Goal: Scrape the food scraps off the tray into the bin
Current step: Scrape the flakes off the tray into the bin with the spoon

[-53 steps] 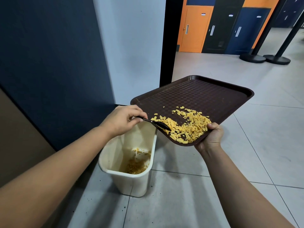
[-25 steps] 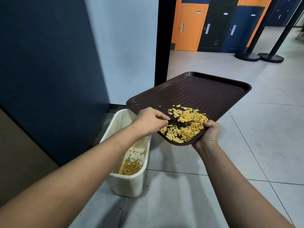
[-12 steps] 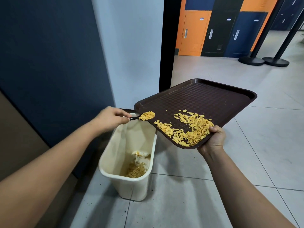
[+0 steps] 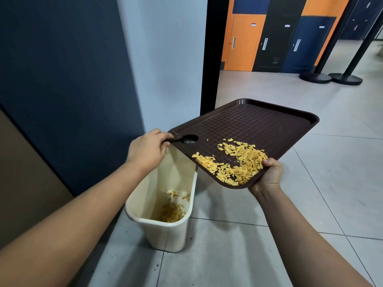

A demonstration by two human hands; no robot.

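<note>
A dark brown tray (image 4: 259,123) is held tilted above a cream bin (image 4: 163,222). My right hand (image 4: 267,177) grips the tray's near corner, thumb on the rim. Yellow food scraps (image 4: 236,162) lie piled on the tray's lower near part. My left hand (image 4: 147,150) pinches the handle of a black spoon (image 4: 186,139), whose empty bowl lies over the tray's left corner above the bin. More yellow scraps (image 4: 172,212) sit at the bottom of the bin.
The bin stands on grey floor tiles (image 4: 228,255) against a dark blue wall panel (image 4: 62,79). A black door frame (image 4: 209,54) is behind the tray. Orange, black and blue lockers (image 4: 279,42) and two barrier post bases (image 4: 329,77) are far back.
The spoon carried a load of scraps off the tray's left edge over the bin; now its bowl is empty and back at the tray's left corner. The tray stayed tilted in my right hand.
</note>
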